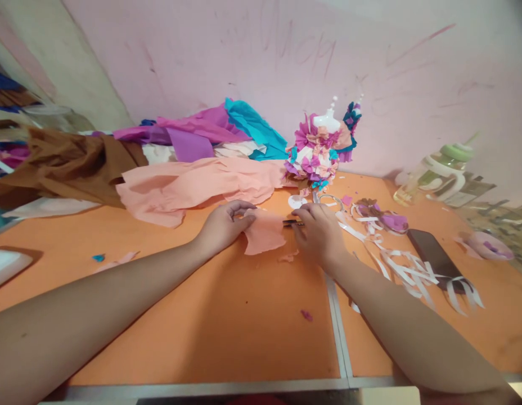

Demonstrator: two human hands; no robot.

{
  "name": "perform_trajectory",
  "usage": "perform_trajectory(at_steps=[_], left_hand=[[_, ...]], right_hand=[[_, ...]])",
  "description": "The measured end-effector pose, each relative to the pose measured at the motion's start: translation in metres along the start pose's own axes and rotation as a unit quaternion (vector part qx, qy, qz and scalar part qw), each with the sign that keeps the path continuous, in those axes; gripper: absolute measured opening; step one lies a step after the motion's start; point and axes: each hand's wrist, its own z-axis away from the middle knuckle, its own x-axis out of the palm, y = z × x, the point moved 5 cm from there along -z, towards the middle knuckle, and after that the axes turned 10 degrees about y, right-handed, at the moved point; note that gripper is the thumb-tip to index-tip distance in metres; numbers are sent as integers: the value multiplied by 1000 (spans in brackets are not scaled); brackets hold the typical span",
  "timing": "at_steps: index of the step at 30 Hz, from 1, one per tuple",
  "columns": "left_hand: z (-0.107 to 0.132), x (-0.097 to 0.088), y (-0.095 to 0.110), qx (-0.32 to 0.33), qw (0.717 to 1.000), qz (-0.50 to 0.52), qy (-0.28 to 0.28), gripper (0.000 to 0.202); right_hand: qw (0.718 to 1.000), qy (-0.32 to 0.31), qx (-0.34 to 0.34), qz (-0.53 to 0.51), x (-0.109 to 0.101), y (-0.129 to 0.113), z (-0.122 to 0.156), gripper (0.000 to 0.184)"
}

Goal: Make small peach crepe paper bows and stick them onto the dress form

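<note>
My left hand pinches the upper edge of a small piece of peach crepe paper lying on the orange table. My right hand is closed around dark scissors, whose blades meet the paper's right edge. A small white mannequin bust covered with pink, purple, peach and teal paper flowers stands just behind the hands.
Heaps of crepe paper lie at the back: peach, brown, purple, teal. White paper strips and a dark phone lie right of my right hand. A green-capped bottle lies far right. Scraps dot the table.
</note>
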Motion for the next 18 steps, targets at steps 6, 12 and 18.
perform_trajectory(at_steps=[6, 12, 18], left_hand=[[0, 7, 3, 130, 986, -105, -9, 42], [27, 7, 33, 370, 917, -142, -37, 22], [35, 27, 27, 396, 877, -186, -197, 13]], right_hand=[[976, -92, -150, -124, 15, -39, 14, 25], [977, -138, -113, -119, 19, -34, 16, 26], [985, -116, -93, -82, 18, -26, 12, 26]])
